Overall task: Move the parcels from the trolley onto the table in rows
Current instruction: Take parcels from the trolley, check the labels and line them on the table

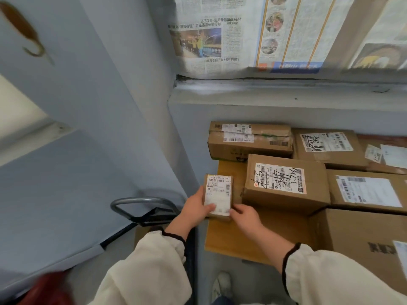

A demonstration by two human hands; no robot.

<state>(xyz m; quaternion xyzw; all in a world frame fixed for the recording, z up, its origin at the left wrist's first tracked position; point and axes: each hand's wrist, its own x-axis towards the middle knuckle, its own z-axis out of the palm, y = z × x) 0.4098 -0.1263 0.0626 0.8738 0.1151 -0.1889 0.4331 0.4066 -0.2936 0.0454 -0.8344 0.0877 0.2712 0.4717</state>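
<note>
Two hands: left and right fingers grasping parcel | set it flat on tabletop, edges squared beside labelled box, row aligned.

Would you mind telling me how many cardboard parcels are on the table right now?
7, maybe more past the right edge: small labelled brown cardboard parcel in both hands, long box at back-left, scribbled centre box, back box, far-right box, mid-right box, big near-right box.

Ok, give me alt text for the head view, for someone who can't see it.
Both hands, left hand and right hand, hold a small labelled parcel at the left edge of a wooden table, beside rows of cardboard parcels. A trolley handle shows below left.
</note>
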